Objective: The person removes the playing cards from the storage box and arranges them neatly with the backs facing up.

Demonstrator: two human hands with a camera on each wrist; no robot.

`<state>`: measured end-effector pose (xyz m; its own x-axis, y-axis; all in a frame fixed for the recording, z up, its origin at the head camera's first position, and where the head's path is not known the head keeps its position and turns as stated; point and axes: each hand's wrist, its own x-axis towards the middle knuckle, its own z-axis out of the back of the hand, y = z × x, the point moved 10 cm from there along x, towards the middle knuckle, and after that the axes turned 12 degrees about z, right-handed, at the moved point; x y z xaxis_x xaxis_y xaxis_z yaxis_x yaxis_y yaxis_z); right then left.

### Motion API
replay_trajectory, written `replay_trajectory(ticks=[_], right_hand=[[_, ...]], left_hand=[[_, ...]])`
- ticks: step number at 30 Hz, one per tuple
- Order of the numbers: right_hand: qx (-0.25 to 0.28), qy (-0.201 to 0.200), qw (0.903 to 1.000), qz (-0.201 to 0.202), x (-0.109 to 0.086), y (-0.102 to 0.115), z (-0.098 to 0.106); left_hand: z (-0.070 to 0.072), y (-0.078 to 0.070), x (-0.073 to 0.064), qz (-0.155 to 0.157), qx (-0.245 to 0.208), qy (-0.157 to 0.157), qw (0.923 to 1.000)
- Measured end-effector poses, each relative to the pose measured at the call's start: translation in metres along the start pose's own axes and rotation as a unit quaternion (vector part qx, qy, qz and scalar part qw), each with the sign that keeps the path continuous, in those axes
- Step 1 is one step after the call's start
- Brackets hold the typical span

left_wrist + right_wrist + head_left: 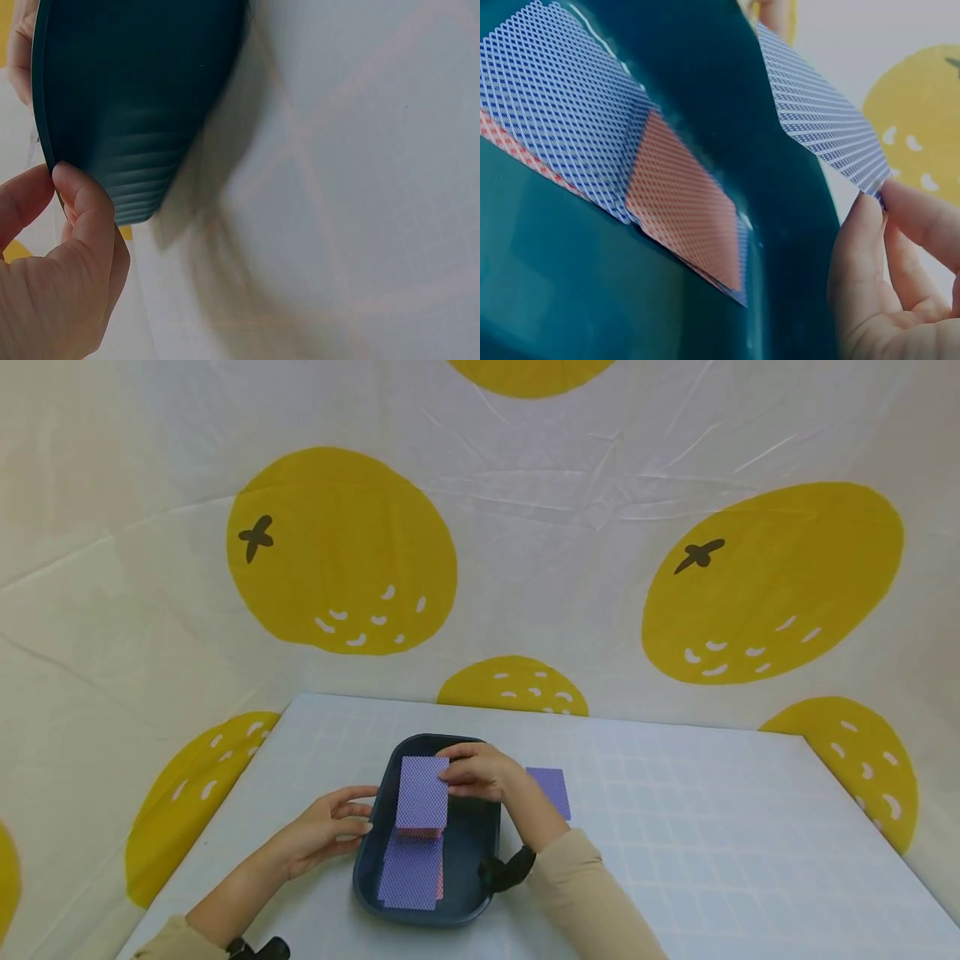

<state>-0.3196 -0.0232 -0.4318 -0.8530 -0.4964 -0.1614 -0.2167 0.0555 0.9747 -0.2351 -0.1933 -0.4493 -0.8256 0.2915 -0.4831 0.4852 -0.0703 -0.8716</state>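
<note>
A dark teal tray (471, 847) stands on the table. My left hand (321, 833) grips its left rim, thumb and fingers on either side of the edge in the left wrist view. My right hand (483, 773) pinches a blue-patterned playing card (817, 112) by one edge, raised above the far part of the tray. Below it inside the tray lie blue-backed playing cards (411, 872) with red-backed ones among them. A red-backed card (682, 202) overlaps the blue ones in the right wrist view.
Another blue-patterned card (553, 787) lies on the white table (712, 835) to the right of the tray, partly behind my right forearm. A white cloth with yellow fruit prints (345, 552) hangs around the table's back and sides.
</note>
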Motion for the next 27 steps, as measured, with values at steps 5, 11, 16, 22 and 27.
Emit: replay_trajectory(ticks=[5,11,16,22,27], right_hand=[[0.0,-0.011,0.9999,0.002,-0.006,0.006,0.016],[-0.002,-0.034,0.9994,-0.009,-0.014,0.008,0.037],[0.005,-0.044,0.999,-0.012,-0.019,0.01,0.048],[0.008,-0.054,0.9984,-0.015,-0.023,0.012,0.06],[0.008,-0.059,0.9981,-0.014,-0.026,0.013,0.072]], left_hand=[[-0.001,0.001,-0.001,0.002,-0.002,-0.001,1.0],[-0.002,0.001,-0.001,0.001,-0.005,0.004,1.0],[-0.002,0.0,-0.001,0.0,-0.002,0.006,1.0],[-0.001,0.0,-0.001,-0.002,0.001,0.005,1.0],[-0.001,0.0,0.0,-0.002,0.0,0.006,1.0]])
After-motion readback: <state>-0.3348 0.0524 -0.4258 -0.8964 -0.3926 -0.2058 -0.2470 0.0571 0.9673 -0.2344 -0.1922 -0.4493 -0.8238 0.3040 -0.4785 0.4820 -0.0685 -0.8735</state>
